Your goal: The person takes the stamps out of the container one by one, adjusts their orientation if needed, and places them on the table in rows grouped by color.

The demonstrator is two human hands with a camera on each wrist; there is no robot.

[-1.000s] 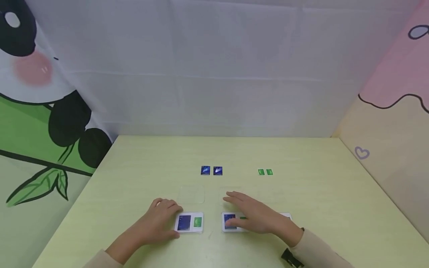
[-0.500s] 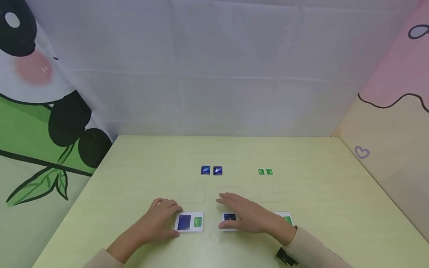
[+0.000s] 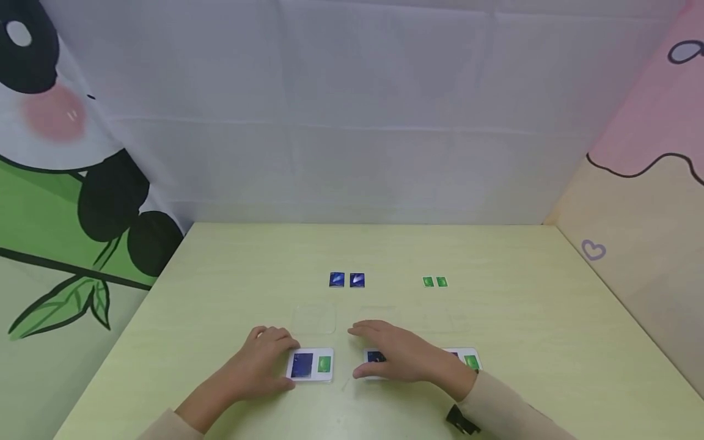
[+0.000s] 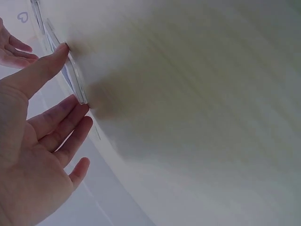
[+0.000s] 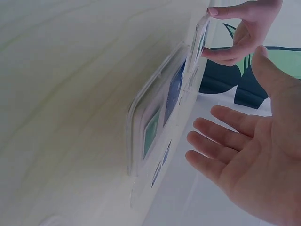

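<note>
My left hand [image 3: 258,363] pinches the left side of a thin white case [image 3: 310,365] that has a blue and a green picture on it. The thumb is at its near corner and the fingers at its far corner; the left wrist view shows the tips on its edges. My right hand [image 3: 404,354], fingers spread and palm facing left, hovers over a second such case [image 3: 376,355] and hides most of it. Nothing is in that hand in the right wrist view, where a case [image 5: 153,108] lies beside it. A third case [image 3: 470,360] shows partly behind the right wrist.
Two blue picture squares [image 3: 347,280] lie farther back on the table [image 3: 247,263]. Two small green ones [image 3: 435,282] are to their right. Several faint clear plastic pieces, one of them a clear square [image 3: 315,319], lie behind the cases. A white cloth wall [image 3: 352,122] stands at the back.
My right hand has moved left across the second case, uncovering more of the third case on the right. My left hand and its case have stayed in place.
</note>
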